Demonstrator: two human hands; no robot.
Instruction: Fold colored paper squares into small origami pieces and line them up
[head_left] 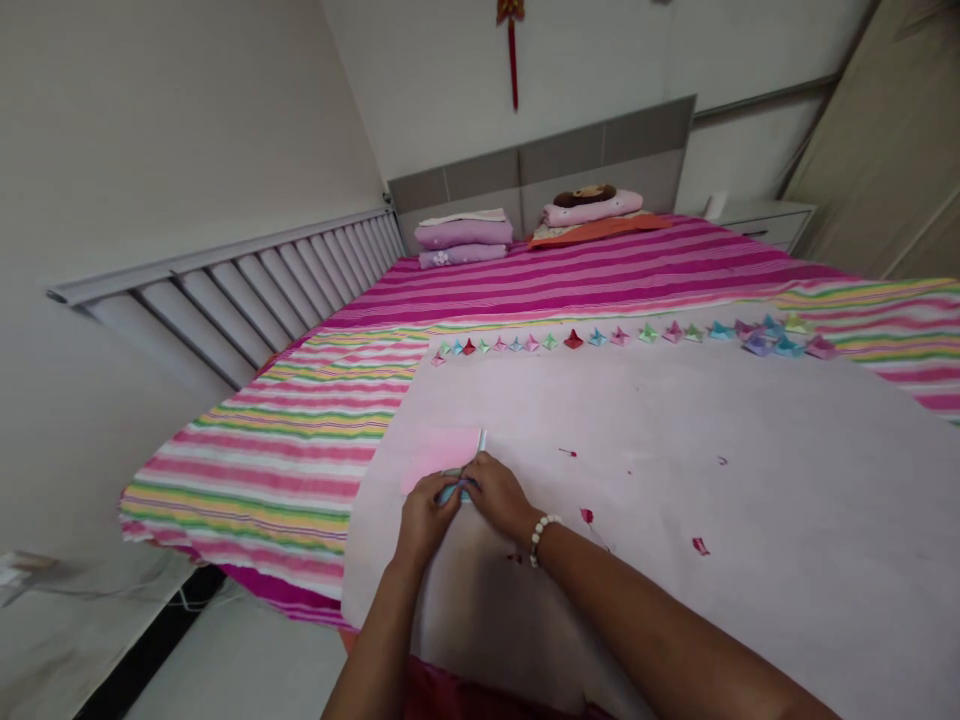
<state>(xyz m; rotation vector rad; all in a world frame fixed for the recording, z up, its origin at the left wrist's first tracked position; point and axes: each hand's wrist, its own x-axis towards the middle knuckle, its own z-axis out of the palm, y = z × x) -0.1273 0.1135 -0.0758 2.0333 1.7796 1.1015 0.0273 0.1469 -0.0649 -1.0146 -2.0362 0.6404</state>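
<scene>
My left hand and my right hand meet at the near edge of a pink stack of paper. Between their fingertips is a small piece of folded blue paper, pinched from both sides. The fingers cover much of it, so its full shape is hidden. Pale sheet edges show along the stack's right side. A beaded bracelet circles my right wrist. Beyond the hands, a long row of small folded paper boats in red, green, pink and blue stands on the pale sheet.
A large pale sheet covers part of the striped bed. Small red printed marks or bits dot it on the right. More paper boats cluster at the row's right end. Folded bedding lies by the headboard; a railing runs along the left.
</scene>
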